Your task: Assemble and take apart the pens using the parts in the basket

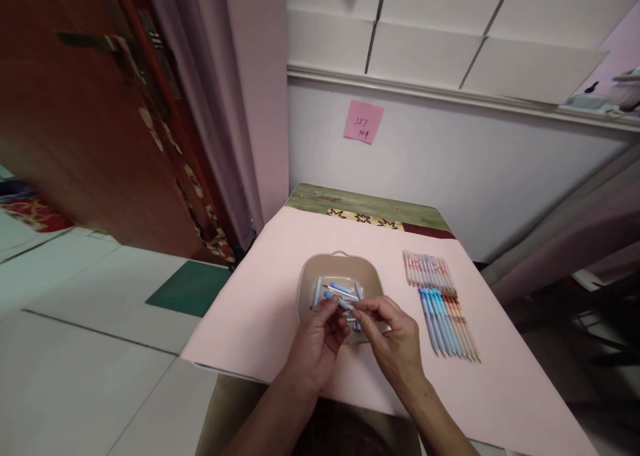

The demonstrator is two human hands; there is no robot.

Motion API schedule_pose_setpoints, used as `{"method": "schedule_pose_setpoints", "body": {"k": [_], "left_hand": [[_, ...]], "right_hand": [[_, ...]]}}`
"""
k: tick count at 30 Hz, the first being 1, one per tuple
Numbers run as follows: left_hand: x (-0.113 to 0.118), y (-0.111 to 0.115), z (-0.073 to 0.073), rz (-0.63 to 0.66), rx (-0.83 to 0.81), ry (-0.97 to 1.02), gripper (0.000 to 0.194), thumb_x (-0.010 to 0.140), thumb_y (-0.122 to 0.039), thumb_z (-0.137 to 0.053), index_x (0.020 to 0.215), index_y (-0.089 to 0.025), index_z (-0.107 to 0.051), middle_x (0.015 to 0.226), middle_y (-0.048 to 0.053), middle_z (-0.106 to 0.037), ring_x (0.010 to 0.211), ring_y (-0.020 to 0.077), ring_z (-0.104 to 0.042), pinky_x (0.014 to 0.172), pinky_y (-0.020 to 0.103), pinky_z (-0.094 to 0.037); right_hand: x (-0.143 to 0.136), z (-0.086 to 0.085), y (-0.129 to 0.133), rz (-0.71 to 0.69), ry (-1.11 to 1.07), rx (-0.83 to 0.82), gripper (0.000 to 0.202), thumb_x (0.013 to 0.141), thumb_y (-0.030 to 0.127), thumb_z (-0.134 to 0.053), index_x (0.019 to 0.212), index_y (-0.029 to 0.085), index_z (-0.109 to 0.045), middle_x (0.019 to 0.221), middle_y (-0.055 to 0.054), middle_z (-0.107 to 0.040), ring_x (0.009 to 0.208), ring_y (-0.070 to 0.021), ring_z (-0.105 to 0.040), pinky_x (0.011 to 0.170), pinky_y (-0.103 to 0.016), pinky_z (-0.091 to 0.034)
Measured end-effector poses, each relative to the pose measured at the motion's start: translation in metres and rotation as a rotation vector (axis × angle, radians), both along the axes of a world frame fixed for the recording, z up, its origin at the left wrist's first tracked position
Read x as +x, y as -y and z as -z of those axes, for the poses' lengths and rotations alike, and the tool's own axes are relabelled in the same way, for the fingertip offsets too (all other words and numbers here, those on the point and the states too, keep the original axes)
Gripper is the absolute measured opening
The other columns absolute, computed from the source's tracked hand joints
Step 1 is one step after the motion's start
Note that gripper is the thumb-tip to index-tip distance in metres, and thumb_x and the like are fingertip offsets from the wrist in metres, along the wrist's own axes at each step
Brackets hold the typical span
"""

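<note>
Over the near side of a beige plastic basin (307,283), my two hands meet at a small blue-and-white pen part (345,303). The thumb and fingers of my left hand (316,343) are pinched on its left end. My right hand (397,339) pinches the right end between thumb and forefinger. Too little of the piece shows between the fingers to tell which part of a pen it is. Inside the basin lie several loose blue and white pen pieces (341,288), partly covered by my hands.
Right of the basin, blue pens (440,323) and brown-tipped pens (461,326) lie in a row, below a row of pinkish clear pens (429,269). A pale pink cover (250,303) lies over the table. Behind it stands a wall with a pink note (363,121).
</note>
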State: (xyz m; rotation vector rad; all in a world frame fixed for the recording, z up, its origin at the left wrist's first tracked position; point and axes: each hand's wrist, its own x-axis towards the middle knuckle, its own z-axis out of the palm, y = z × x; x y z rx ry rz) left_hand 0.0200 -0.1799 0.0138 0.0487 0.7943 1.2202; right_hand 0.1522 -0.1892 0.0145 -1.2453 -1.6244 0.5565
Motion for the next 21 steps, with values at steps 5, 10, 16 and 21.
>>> {"method": "schedule_pose_setpoints", "body": {"k": [5, 10, 16, 21], "left_hand": [[-0.001, -0.002, 0.000, 0.000, -0.012, 0.005, 0.003, 0.081, -0.012, -0.064, 0.079, -0.009, -0.063, 0.062, 0.002, -0.062, 0.048, 0.0070, -0.055, 0.045, 0.017, -0.049], [-0.010, -0.006, -0.006, -0.064, 0.010, -0.021, 0.003, 0.081, -0.011, -0.063, 0.081, -0.009, -0.064, 0.066, 0.002, -0.064, 0.048, 0.0060, -0.054, 0.045, 0.017, -0.050], [-0.007, -0.003, -0.006, -0.049, 0.006, -0.023, 0.003, 0.079, -0.012, -0.066, 0.080, -0.009, -0.064, 0.066, 0.002, -0.064, 0.049, 0.0063, -0.054, 0.045, 0.017, -0.050], [0.002, 0.003, 0.001, 0.004, 0.015, 0.018, 0.009, 0.074, -0.013, -0.071, 0.079, -0.011, -0.064, 0.062, 0.001, -0.062, 0.049, 0.0075, -0.055, 0.045, 0.018, -0.050]], "right_hand": [[0.001, 0.001, -0.001, -0.002, 0.010, 0.001, 0.008, 0.086, 0.026, -0.062, 0.088, 0.023, -0.068, 0.081, -0.001, -0.065, 0.073, -0.0145, -0.061, 0.066, -0.025, -0.048], [0.005, -0.005, 0.000, 0.057, 0.005, 0.038, 0.008, 0.086, 0.027, -0.062, 0.087, 0.021, -0.067, 0.080, -0.002, -0.065, 0.071, -0.0148, -0.059, 0.064, -0.025, -0.047], [0.004, -0.006, -0.001, 0.037, 0.013, 0.048, 0.006, 0.086, 0.026, -0.062, 0.087, 0.022, -0.066, 0.079, -0.001, -0.064, 0.072, -0.0144, -0.059, 0.063, -0.024, -0.046], [-0.001, -0.004, 0.001, -0.010, 0.085, 0.047, 0.006, 0.087, 0.024, -0.060, 0.086, 0.022, -0.066, 0.079, -0.001, -0.064, 0.071, -0.0134, -0.060, 0.064, -0.023, -0.047]]}}
